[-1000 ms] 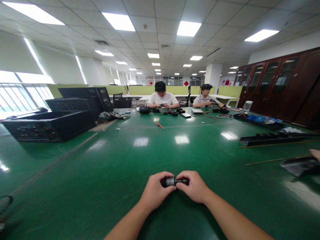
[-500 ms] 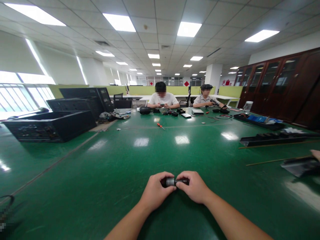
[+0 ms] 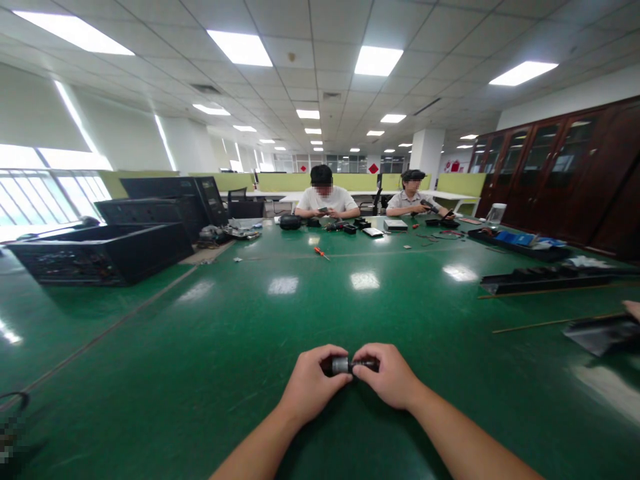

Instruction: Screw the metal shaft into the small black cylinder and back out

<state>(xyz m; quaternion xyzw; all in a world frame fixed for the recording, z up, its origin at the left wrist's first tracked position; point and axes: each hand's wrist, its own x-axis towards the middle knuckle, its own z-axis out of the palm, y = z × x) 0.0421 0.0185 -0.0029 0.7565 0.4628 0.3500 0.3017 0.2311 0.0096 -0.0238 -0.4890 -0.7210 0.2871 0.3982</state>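
Observation:
Low in the middle of the head view, my left hand [image 3: 307, 387] is closed around a small black and silver cylinder [image 3: 341, 365], its thumb below and fingers above. Facing it from the other side, my right hand [image 3: 395, 377] pinches a slim dark part [image 3: 371, 364] lined up with the cylinder's right end. Whether the two pieces are joined cannot be made out, since fingertips cover much of both. Both hands are just above the green table [image 3: 210, 347], close together.
An orange screwdriver [image 3: 321, 253] lies farther up the table. Open black computer cases [image 3: 100, 257] stand at left. Black rails [image 3: 545, 281] and a tray of parts [image 3: 520, 241] lie at right. Two people [image 3: 327, 199] sit across, among small devices; another person's hand [image 3: 633, 309] shows at the right edge.

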